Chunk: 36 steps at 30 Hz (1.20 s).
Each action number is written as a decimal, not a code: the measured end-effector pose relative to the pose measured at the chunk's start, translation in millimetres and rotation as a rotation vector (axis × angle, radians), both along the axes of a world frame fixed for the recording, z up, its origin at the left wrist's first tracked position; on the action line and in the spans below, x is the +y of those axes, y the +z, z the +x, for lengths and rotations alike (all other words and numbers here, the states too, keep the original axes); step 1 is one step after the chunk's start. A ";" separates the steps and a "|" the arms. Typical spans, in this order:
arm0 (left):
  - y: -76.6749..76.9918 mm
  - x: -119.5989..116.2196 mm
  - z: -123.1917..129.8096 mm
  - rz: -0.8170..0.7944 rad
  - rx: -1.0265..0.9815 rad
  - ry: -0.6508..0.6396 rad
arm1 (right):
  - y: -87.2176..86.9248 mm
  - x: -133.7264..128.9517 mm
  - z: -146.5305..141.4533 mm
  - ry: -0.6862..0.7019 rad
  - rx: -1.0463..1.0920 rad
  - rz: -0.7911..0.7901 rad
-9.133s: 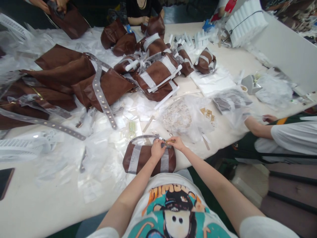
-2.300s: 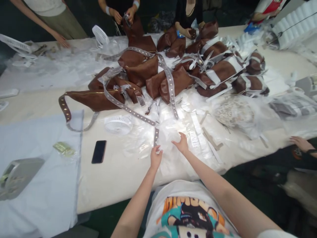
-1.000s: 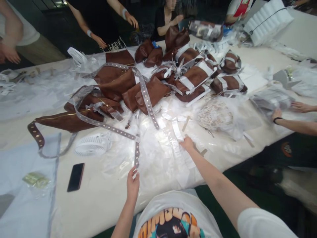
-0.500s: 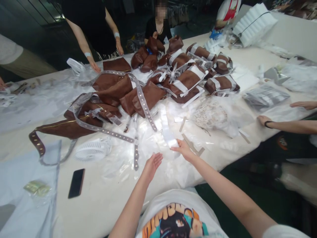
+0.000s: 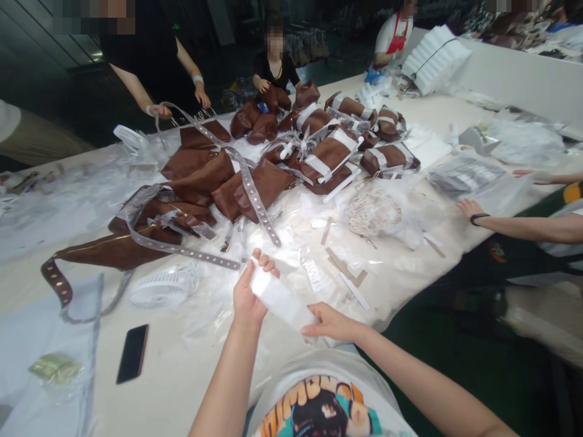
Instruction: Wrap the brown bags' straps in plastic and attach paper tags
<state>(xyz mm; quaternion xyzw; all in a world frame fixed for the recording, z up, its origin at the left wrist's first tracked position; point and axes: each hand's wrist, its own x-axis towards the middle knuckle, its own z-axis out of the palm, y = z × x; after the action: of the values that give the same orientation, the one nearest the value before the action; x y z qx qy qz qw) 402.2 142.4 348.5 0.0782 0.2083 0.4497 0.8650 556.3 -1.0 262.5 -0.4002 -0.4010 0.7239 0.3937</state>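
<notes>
Between my hands a white strip (image 5: 281, 298), paper or thin foam, slants above the near side of the table. My left hand (image 5: 251, 288) grips its upper left end, fingers curled round it. At the lower right end my right hand (image 5: 330, 321) pinches it between thumb and fingers. Just beyond lies a grey studded strap (image 5: 257, 197) with its tip toward me. Past it is a heap of brown bags (image 5: 264, 188), several of them wrapped with white bands. A clear packet with printing (image 5: 314, 273) lies right of the strip.
A white fan (image 5: 159, 288) and a phone (image 5: 132, 354) lie at the left. A plastic bag of cords (image 5: 371, 212) is at the right, near a co-worker's hand (image 5: 473, 212). Across the table another person's hand (image 5: 159, 111) holds a strap. Bundled white foam (image 5: 435, 57) stands at the back.
The white strip has come up off the table toward me. My left hand, open before, has closed on its other end. The person across has lifted a strap.
</notes>
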 end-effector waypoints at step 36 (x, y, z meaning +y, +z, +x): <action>-16.8 -109.8 -346.8 -0.326 0.266 0.920 | 2.8 -24.4 84.2 0.679 -0.426 -0.256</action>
<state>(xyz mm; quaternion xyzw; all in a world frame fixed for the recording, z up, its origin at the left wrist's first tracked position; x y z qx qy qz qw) 55.4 32.6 331.7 -0.1011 0.3970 0.7322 0.5441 640.5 -25.4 265.3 -0.4316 -0.4896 0.7575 -0.0119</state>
